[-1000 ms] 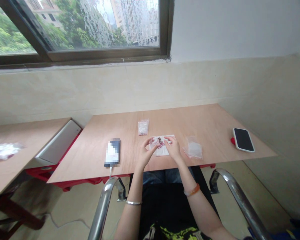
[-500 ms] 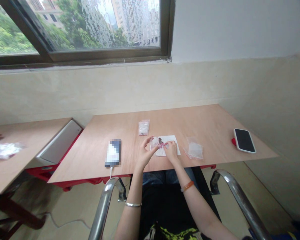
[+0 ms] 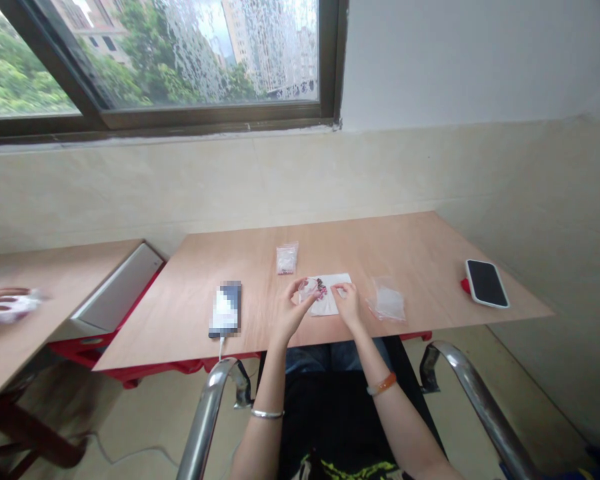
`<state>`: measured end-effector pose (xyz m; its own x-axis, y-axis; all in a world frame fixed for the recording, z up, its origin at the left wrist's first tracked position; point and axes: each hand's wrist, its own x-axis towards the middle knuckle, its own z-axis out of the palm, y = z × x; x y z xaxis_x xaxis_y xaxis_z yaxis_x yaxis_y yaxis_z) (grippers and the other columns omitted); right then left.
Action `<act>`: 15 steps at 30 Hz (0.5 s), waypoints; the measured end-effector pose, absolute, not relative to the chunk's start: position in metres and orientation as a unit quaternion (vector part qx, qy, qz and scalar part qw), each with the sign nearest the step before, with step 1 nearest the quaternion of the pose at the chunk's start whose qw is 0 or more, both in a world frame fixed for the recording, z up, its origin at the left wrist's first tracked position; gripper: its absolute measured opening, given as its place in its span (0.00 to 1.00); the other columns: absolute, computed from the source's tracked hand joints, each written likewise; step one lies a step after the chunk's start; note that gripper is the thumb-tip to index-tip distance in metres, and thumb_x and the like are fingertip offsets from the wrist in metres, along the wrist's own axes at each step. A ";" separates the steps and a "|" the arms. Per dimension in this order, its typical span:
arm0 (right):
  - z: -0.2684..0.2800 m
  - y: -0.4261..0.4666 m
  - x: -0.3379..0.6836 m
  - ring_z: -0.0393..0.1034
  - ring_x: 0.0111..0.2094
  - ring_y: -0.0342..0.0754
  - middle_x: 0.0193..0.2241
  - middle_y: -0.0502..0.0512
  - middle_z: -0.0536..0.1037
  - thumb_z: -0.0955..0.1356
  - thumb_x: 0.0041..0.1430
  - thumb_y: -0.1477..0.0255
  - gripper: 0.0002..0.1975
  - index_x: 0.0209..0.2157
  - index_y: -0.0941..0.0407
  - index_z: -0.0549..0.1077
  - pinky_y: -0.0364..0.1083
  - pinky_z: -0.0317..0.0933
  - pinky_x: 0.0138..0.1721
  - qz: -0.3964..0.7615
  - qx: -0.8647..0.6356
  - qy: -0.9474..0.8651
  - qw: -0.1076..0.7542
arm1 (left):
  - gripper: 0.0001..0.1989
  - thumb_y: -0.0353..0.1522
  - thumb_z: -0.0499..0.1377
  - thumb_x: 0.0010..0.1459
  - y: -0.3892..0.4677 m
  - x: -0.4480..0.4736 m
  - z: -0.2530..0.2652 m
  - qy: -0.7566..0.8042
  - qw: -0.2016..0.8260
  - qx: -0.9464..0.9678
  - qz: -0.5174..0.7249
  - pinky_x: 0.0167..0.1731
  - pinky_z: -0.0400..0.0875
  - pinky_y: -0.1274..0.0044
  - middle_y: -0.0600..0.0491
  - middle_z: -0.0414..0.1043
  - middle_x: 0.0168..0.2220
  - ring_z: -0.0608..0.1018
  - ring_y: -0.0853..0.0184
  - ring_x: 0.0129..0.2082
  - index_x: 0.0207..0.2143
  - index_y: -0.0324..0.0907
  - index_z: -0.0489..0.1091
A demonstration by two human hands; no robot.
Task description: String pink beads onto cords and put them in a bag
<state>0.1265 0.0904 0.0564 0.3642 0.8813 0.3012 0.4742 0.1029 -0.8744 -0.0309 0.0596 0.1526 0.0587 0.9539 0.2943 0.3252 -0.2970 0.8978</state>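
Note:
My left hand [image 3: 289,310], a silver bangle on its wrist, is curled with thumb and fingers around a small clear piece [image 3: 308,288]. Small pink and dark beads [image 3: 321,288] show at its thumb tip, possibly strung together; their exact make-up is too small to tell. A white sheet [image 3: 325,307] lies flat under both hands. To the right, my right hand [image 3: 347,303] has thumb and forefinger pinched together over the sheet, a short gap from the beads. Anything between those fingertips is too small to make out.
A small filled clear bag [image 3: 287,259] lies behind my hands, and another clear bag [image 3: 390,300] to the right. A phone [image 3: 487,283] lies far right; a blurred-out device [image 3: 225,309] with a cable sits left. At a neighbouring table, another person's hand [image 3: 3,297] touches white plastic.
My right hand has drawn back to the right, away from the beads and my left hand. My left hand stays nearly still. The other person's hand has moved onto the white plastic.

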 end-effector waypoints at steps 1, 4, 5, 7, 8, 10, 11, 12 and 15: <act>0.064 0.089 0.127 0.67 0.39 0.51 0.32 0.59 0.75 0.65 0.56 0.69 0.09 0.30 0.59 0.74 0.49 0.58 0.45 0.194 -0.633 -0.519 0.540 | 0.17 0.37 0.63 0.51 0.060 -0.030 0.150 0.491 0.334 0.646 0.480 0.47 0.66 0.68 0.46 0.74 0.43 0.75 0.62 0.45 0.43 0.40 0.70; 0.093 0.082 0.127 0.67 0.40 0.50 0.34 0.58 0.74 0.64 0.57 0.66 0.11 0.31 0.58 0.74 0.48 0.60 0.42 0.195 -0.604 -0.498 0.591 | 0.19 0.37 0.64 0.50 0.061 -0.029 0.142 0.487 0.348 0.640 0.482 0.49 0.66 0.68 0.45 0.73 0.44 0.74 0.61 0.47 0.44 0.40 0.69; 0.104 0.079 0.126 0.67 0.40 0.50 0.35 0.58 0.73 0.65 0.57 0.65 0.11 0.32 0.58 0.74 0.48 0.60 0.40 0.197 -0.591 -0.500 0.601 | 0.19 0.37 0.64 0.50 0.062 -0.029 0.139 0.487 0.352 0.637 0.482 0.49 0.65 0.68 0.46 0.73 0.45 0.74 0.61 0.47 0.44 0.40 0.69; 0.123 0.072 0.124 0.66 0.41 0.50 0.36 0.57 0.72 0.65 0.57 0.64 0.11 0.32 0.57 0.74 0.47 0.61 0.39 0.201 -0.562 -0.523 0.609 | 0.20 0.37 0.64 0.50 0.063 -0.029 0.136 0.483 0.358 0.638 0.482 0.49 0.65 0.68 0.46 0.73 0.45 0.74 0.61 0.47 0.45 0.40 0.69; 0.130 0.070 0.122 0.66 0.42 0.50 0.37 0.57 0.72 0.65 0.57 0.64 0.11 0.33 0.56 0.75 0.47 0.61 0.40 0.200 -0.548 -0.537 0.609 | 0.20 0.37 0.64 0.50 0.063 -0.029 0.135 0.479 0.358 0.642 0.480 0.49 0.65 0.68 0.46 0.73 0.45 0.74 0.61 0.47 0.45 0.41 0.69; 0.140 0.065 0.118 0.66 0.44 0.50 0.39 0.56 0.72 0.66 0.57 0.64 0.10 0.33 0.55 0.75 0.49 0.60 0.44 0.200 -0.526 -0.565 0.603 | 0.19 0.37 0.63 0.51 0.063 -0.029 0.136 0.473 0.351 0.653 0.475 0.48 0.66 0.69 0.47 0.73 0.44 0.74 0.61 0.46 0.45 0.41 0.69; 0.141 0.063 0.116 0.65 0.45 0.50 0.39 0.56 0.71 0.66 0.57 0.64 0.10 0.33 0.54 0.76 0.49 0.60 0.46 0.205 -0.518 -0.578 0.596 | 0.18 0.37 0.63 0.51 0.063 -0.029 0.137 0.469 0.347 0.661 0.472 0.48 0.66 0.69 0.48 0.74 0.44 0.74 0.62 0.45 0.45 0.41 0.69; 0.142 0.062 0.115 0.65 0.46 0.50 0.40 0.57 0.71 0.66 0.57 0.64 0.09 0.33 0.54 0.76 0.50 0.59 0.48 0.213 -0.511 -0.590 0.588 | 0.18 0.37 0.63 0.52 0.063 -0.028 0.138 0.465 0.345 0.667 0.469 0.47 0.66 0.70 0.48 0.74 0.43 0.74 0.62 0.45 0.44 0.41 0.69; 0.138 0.062 0.113 0.65 0.47 0.50 0.42 0.57 0.71 0.66 0.58 0.64 0.10 0.35 0.54 0.76 0.50 0.59 0.48 0.234 -0.508 -0.596 0.576 | 0.18 0.37 0.63 0.51 0.062 -0.028 0.142 0.462 0.344 0.667 0.472 0.47 0.66 0.70 0.48 0.74 0.43 0.74 0.62 0.45 0.44 0.41 0.70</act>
